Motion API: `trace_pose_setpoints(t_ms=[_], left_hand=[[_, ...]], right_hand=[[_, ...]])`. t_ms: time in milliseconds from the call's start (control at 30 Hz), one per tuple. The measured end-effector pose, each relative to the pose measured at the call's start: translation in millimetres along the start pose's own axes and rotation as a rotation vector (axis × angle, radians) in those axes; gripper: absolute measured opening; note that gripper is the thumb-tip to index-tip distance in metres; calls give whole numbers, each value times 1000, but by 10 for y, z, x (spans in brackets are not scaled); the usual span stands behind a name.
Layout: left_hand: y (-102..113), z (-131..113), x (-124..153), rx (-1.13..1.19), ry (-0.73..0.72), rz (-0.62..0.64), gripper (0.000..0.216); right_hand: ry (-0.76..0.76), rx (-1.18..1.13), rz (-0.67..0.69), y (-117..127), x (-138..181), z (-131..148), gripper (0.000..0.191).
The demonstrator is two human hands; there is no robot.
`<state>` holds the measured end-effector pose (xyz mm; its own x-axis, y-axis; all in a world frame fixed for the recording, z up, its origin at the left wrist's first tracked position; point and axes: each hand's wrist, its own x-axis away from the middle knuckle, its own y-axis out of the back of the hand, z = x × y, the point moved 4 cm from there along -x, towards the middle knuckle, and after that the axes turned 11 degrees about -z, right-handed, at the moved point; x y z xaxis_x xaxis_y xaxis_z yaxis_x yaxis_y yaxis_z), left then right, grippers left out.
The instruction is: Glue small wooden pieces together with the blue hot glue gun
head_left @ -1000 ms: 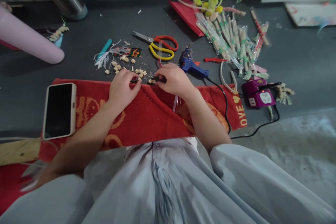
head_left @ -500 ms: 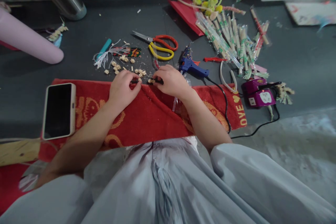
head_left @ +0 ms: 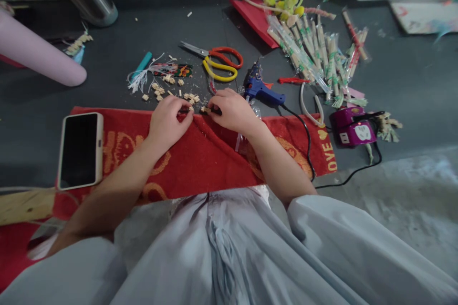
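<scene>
My left hand (head_left: 168, 121) rests at the far edge of the red towel (head_left: 207, 167), thumb and forefinger closed on a small beige piece (head_left: 191, 108). Opposite it, my right hand (head_left: 232, 112) is curled, its fingertips at another small beige piece (head_left: 203, 109). A short gap separates the fingertips of the two hands. Just beyond them lie several loose beige pieces (head_left: 157, 89) among crumbs. Scissors (head_left: 223, 64) with one red and one yellow handle loop lie past my right hand. A blue glue gun (head_left: 263, 90) is to its right.
A phone (head_left: 80, 150) lies on the towel's left end. Wrapped sticks (head_left: 318, 52) are heaped at the back right, near a purple power socket block (head_left: 352, 126). White threads (head_left: 143, 76) lie left of the scissors. A pink cylinder (head_left: 39, 50) juts in from the left.
My right hand's fingertips have shifted very slightly, and the beige piece by them has moved a touch left. My left hand keeps its pinch in the same place.
</scene>
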<state>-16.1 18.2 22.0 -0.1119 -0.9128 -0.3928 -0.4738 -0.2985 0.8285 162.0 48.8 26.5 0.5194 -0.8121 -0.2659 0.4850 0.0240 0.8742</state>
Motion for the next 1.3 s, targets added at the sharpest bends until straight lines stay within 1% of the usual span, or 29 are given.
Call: trace_pose_setpoints(t_ms=[367,600,800,1300], left_hand=[[-4,-18,-2,25,-2,16,12],[-9,-24,-6,24,-6,29,14],[-4,-27,-7,27,0,37,15],[4,-34,-10,42,7,42,14]], right_hand=[[35,-48,2,-7,3,-49,19],[26,-59,-7,-18,2,-71,19],[21,-40,14,-10,3,-68,27],[15,-28,24,8,5,-32,17]])
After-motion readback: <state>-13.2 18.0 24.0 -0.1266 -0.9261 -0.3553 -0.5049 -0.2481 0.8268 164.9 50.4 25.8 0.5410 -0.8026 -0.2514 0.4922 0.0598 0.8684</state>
